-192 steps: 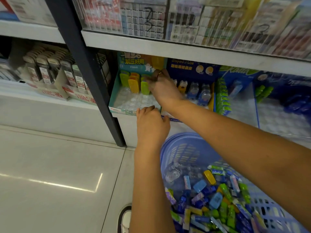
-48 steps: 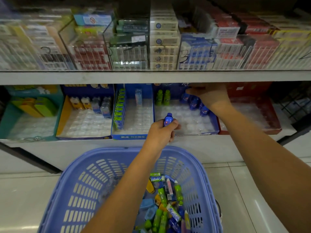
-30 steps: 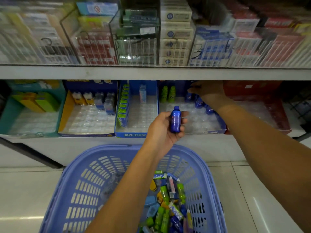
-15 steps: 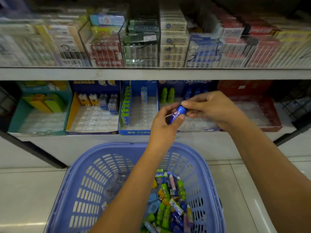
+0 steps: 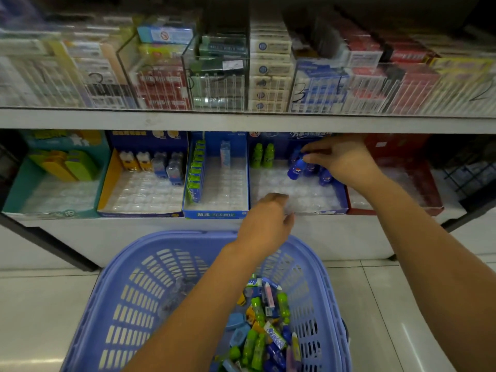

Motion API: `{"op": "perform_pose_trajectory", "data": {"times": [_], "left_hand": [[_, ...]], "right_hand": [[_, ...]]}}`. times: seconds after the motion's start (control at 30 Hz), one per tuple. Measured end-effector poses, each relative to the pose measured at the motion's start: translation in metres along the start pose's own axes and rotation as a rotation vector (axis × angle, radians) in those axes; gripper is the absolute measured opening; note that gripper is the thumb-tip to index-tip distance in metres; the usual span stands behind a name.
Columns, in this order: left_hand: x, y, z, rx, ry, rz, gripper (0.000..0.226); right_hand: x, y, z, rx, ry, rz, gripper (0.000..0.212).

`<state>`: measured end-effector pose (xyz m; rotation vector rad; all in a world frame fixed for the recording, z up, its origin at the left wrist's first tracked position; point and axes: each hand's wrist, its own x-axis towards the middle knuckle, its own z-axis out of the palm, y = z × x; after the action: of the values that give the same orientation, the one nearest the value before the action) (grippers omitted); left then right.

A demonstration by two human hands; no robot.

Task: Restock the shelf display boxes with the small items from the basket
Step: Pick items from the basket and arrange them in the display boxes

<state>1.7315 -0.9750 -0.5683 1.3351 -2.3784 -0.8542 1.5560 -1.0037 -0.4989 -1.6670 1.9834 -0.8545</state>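
head cam looks fwd/down, close over basket (image 5: 161, 237), facing shelf (image 5: 241, 120)

Right hand (image 5: 341, 159) at one o'clock pinches a blue bottle (image 5: 295, 170) over the display box (image 5: 322, 210); left hand (image 5: 265, 221) hangs loose, basket (image 5: 107, 318) at six.

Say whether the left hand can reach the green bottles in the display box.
Probably yes: the left hand is at the front of the display box, only empty slots lie before the green bottles; the right hand is farther right.

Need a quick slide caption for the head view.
Right hand holds a blue bottle over the blue display box; left hand hovers empty above the basket.
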Motion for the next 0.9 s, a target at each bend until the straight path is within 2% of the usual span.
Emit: {"op": "perform_pose_trajectory", "data": {"times": [0.07, 0.13, 0.5, 0.73, 0.9], "left_hand": [[0.0, -0.002, 0.009, 0.18, -0.097, 0.028, 0.057], [0.001, -0.006, 0.014, 0.251, -0.115, 0.037, 0.06], [0.002, -0.01, 0.017, 0.231, -0.115, 0.036, 0.062], [0.004, -0.013, 0.017, 0.223, -0.129, 0.042, 0.062], [-0.004, -0.007, 0.009, 0.179, -0.09, 0.062, 0.056]], "right_hand": [[0.016, 0.009, 0.005, -0.085, -0.028, -0.017, 0.025], [0.029, 0.016, 0.009, -0.123, -0.077, -0.003, 0.025], [0.061, 0.038, 0.006, -0.224, -0.256, 0.0, 0.032], [0.055, 0.03, 0.016, -0.343, -0.215, -0.115, 0.028], [0.052, 0.009, 0.009, -0.416, -0.293, -0.018, 0.035]]}}
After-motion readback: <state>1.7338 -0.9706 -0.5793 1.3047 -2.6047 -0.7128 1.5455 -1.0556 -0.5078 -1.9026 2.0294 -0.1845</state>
